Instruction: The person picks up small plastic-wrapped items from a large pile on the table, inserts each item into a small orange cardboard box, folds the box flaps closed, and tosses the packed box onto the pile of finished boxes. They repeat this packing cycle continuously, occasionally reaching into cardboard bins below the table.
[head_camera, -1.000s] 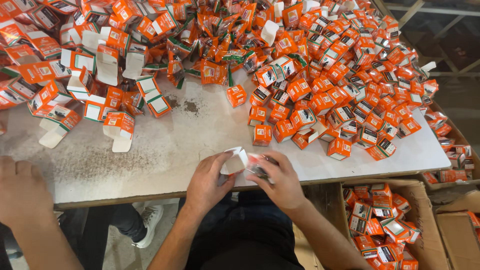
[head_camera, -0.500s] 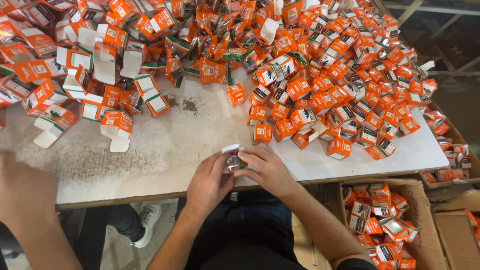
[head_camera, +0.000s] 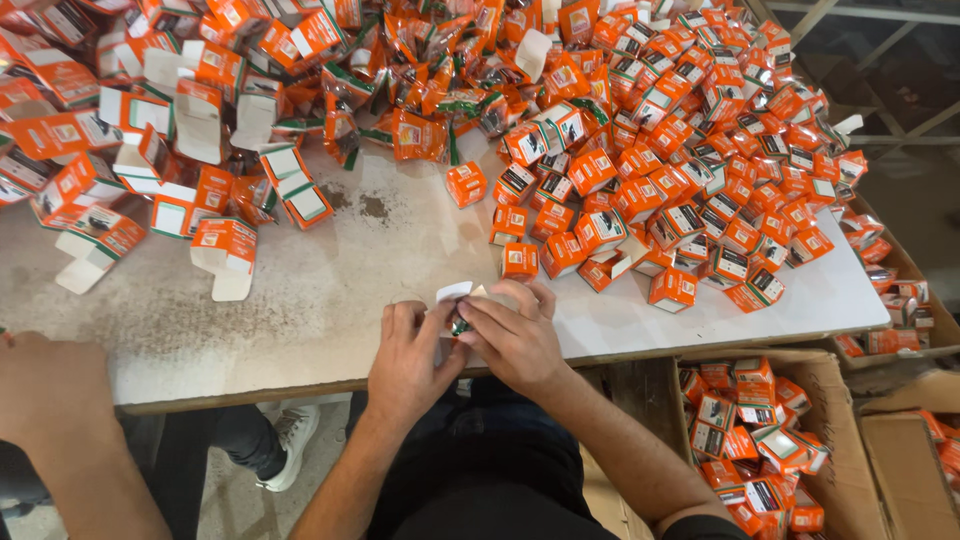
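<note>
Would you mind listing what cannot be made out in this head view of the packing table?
- Small carton: mostly covered by the left hand and right hand.
- Dark item between the fingers: too small to identify.
- Co-worker's hand: cut off by the left edge.
- Cardboard box of orange cartons: cut off by the bottom edge.

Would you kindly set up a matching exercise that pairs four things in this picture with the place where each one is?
Things:
1. small white-flapped carton
2. brown cardboard box holding orange cartons
3. white sneaker
4. another person's hand

Places:
A. on the floor under the table
B. at the picture's left edge, by the table's near rim
C. between the left hand and right hand
D. beside the table, lower right

Pairs: 1-C, 2-D, 3-A, 4-B
</note>
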